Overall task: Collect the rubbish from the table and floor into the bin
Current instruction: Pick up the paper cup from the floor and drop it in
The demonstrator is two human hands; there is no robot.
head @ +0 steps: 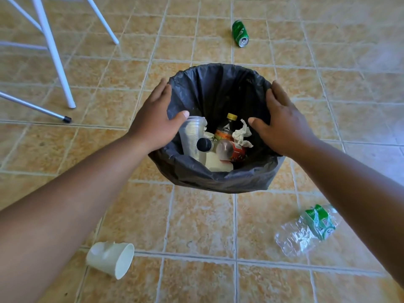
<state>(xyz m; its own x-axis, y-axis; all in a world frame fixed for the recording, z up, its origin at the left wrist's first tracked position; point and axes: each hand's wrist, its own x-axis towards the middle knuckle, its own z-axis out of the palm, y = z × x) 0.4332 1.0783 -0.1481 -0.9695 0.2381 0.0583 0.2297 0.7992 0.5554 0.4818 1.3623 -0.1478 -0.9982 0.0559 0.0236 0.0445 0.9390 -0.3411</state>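
A round bin [218, 178] lined with a black bag stands on the tiled floor in the middle of the view. My left hand [155, 119] grips its left rim, thumb inside. My right hand [282, 121] grips the right rim the same way. Inside lie a clear plastic cup [193, 136], bottles, a can and crumpled tissue [241, 133]. On the floor lie a green can [240, 33] beyond the bin, a crushed clear bottle [306, 230] with a green label at the near right, and a white paper cup [111, 259] on its side at the near left.
White metal legs [54, 55] of a table or chair stand at the upper left, with a grey leg tipped in black [66, 119] below them. Beige floor tiles fill the rest of the view.
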